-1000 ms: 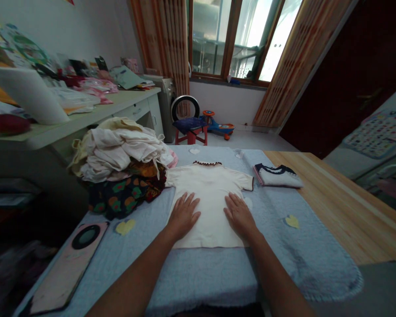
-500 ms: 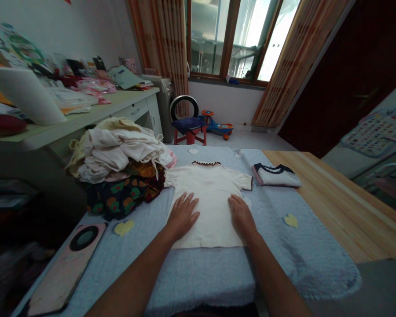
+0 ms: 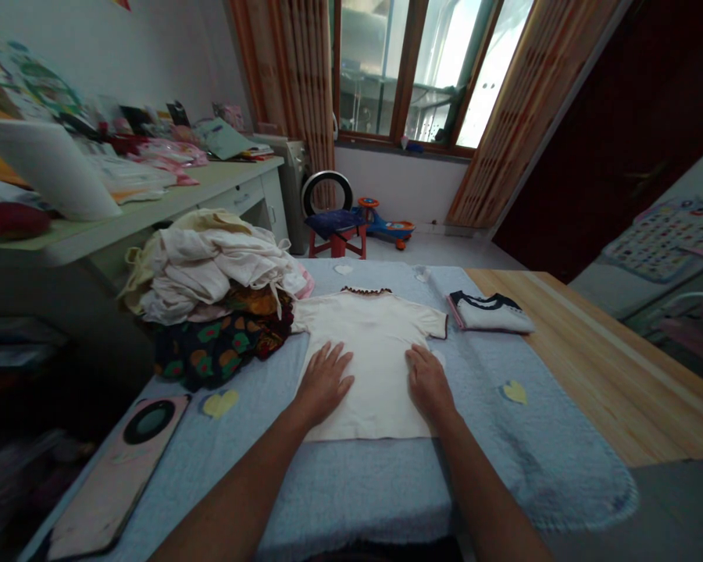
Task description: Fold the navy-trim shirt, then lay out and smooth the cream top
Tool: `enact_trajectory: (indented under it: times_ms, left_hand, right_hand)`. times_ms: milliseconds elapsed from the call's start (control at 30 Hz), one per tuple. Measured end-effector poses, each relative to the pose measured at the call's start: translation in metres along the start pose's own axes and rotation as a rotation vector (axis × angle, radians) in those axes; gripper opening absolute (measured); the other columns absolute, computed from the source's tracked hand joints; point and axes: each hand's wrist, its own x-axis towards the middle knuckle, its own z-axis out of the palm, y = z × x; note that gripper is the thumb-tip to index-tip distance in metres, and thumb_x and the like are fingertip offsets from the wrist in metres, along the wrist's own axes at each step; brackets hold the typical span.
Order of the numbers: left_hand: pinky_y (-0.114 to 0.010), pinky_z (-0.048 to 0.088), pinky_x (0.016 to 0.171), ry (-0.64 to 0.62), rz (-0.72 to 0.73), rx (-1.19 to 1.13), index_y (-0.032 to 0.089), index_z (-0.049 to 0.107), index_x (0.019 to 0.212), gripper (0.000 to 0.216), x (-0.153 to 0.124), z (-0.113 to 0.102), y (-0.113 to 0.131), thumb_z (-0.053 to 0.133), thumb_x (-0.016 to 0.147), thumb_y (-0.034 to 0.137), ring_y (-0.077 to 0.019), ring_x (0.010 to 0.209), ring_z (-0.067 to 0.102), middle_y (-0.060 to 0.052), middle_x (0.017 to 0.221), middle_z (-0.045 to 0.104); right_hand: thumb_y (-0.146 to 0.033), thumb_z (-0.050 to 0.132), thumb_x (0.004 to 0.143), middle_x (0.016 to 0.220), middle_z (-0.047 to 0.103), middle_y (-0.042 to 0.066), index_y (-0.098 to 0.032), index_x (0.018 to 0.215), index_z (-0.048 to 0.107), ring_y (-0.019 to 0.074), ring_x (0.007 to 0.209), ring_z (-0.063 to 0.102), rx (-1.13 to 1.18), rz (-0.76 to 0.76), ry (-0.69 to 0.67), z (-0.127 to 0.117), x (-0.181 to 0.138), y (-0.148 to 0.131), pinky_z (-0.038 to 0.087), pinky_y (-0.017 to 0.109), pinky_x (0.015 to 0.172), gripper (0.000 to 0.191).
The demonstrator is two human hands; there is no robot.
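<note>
A cream short-sleeved T-shirt (image 3: 375, 367) with a dark ruffled neckline lies spread flat on a blue quilted cloth (image 3: 380, 476), collar facing away from me. My left hand (image 3: 325, 382) rests on the shirt's left side, palm down with fingers spread. On the right side edge lies my right hand (image 3: 430, 381), its fingers stretched forward and slightly bent, with nothing visibly gripped. Right of the shirt sits a folded white garment (image 3: 492, 314) with a dark neckline. A heap of clothes (image 3: 211, 265), white on top and dark floral below, touches the left sleeve.
A pink phone (image 3: 117, 476) lies at the cloth's left edge. Bare wooden tabletop (image 3: 609, 359) extends to the right. Along the left wall runs a cluttered desk (image 3: 223, 178). Beyond the table stand a red stool (image 3: 338, 243) and a blue-orange ride-on toy (image 3: 390, 226).
Both hands stay in place on the shirt. Only the camera view has shifted very slightly.
</note>
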Motion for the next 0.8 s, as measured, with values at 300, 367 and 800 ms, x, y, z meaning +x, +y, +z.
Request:
enact_trajectory:
  times_ms: [300, 367, 800]
  left_hand:
    - [-0.048, 0.025, 0.117, -0.002, -0.007, -0.006, 0.023, 0.05, 0.139, 0.047, 0.0, 0.0, 0.0, 0.052, 0.094, 0.034, -0.0309, 0.146, 0.026, -0.008, 0.155, 0.038]
    - [-0.048, 0.025, 0.117, -0.007, -0.008, -0.014, 0.023, 0.05, 0.139, 0.047, 0.0, -0.001, 0.0, 0.052, 0.094, 0.034, -0.0311, 0.146, 0.027, -0.008, 0.155, 0.038]
    - [-0.048, 0.026, 0.117, -0.008, 0.003, -0.019, 0.022, 0.05, 0.14, 0.048, 0.0, -0.002, 0.0, 0.051, 0.094, 0.035, -0.0313, 0.146, 0.026, -0.009, 0.155, 0.038]
  right_hand:
    - [-0.005, 0.043, 0.084, 0.136, 0.057, 0.014, -0.011, 0.124, 0.062, 0.0221, 0.129, 0.048, 0.008, 0.002, -0.011, 0.0, 0.0, 0.001, 0.034, 0.037, 0.113, 0.045]
    - [-0.007, 0.04, 0.088, 0.135, 0.058, 0.014, -0.011, 0.124, 0.062, 0.0213, 0.128, 0.049, 0.012, 0.01, -0.001, 0.003, -0.001, 0.002, 0.034, 0.036, 0.112, 0.043]
    - [-0.01, 0.039, 0.091, 0.133, 0.059, 0.014, -0.012, 0.122, 0.064, 0.0204, 0.127, 0.051, 0.063, 0.008, 0.044, 0.012, 0.0, 0.01, 0.038, 0.038, 0.111, 0.04]
